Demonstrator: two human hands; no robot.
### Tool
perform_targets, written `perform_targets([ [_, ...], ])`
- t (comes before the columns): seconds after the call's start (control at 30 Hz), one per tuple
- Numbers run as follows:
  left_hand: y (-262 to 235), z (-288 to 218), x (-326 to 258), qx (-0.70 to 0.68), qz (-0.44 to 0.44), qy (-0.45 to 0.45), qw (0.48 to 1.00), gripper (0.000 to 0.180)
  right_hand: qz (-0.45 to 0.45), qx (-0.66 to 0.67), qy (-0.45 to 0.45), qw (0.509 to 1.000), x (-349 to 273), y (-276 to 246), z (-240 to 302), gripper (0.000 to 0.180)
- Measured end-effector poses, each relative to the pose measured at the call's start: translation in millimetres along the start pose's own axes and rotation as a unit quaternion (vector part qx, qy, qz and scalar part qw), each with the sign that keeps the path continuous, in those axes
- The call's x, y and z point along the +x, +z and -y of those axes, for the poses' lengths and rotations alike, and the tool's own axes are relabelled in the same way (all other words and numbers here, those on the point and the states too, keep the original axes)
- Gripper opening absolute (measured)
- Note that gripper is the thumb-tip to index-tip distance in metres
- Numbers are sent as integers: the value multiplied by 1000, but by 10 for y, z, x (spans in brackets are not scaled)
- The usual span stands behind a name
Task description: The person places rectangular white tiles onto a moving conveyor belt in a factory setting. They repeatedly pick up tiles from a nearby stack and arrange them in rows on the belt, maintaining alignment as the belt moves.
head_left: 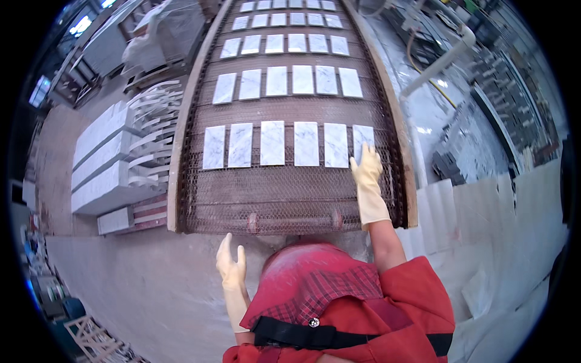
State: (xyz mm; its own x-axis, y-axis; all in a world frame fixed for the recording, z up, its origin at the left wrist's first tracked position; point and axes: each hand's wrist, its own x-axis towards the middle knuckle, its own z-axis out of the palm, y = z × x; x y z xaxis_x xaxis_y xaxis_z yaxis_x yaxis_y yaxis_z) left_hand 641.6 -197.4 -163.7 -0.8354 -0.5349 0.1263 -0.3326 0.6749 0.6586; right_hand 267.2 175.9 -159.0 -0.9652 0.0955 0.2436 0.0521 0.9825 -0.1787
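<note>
On a mesh conveyor belt (266,193) lie rows of white, grey-veined marble tiles. My right hand (367,169), in a cream rubber glove, is at the rightmost tile (362,135) of the nearest row. Its thumb lies by the tile's left edge and the fingers reach over the lower right part, gripping it and hiding that corner. My left hand (231,266), gloved alike, hangs off the belt's near end at the left. It holds nothing, its fingers apart. The closest tile to it is the row's leftmost tile (214,147).
Wooden side rails (180,181) border the belt. Stacked white stone slabs (100,181) and thin strips (151,130) stand at the left. Wrapped stone on a pallet (163,39) is farther back. At the right are a white pipe (442,60), a yellow hose (445,94) and dark metal blocks (448,166).
</note>
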Motion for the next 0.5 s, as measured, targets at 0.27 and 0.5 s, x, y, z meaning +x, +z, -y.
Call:
perform_targets([
  [0.27, 67, -216, -479, 53, -9, -12, 998, 57, -28, 82, -100, 991, 40, 7, -241, 75],
  [0.5, 175, -250, -1171, 71, 50, -94, 992, 59, -19, 16, -121, 992, -17, 94, -307, 74],
])
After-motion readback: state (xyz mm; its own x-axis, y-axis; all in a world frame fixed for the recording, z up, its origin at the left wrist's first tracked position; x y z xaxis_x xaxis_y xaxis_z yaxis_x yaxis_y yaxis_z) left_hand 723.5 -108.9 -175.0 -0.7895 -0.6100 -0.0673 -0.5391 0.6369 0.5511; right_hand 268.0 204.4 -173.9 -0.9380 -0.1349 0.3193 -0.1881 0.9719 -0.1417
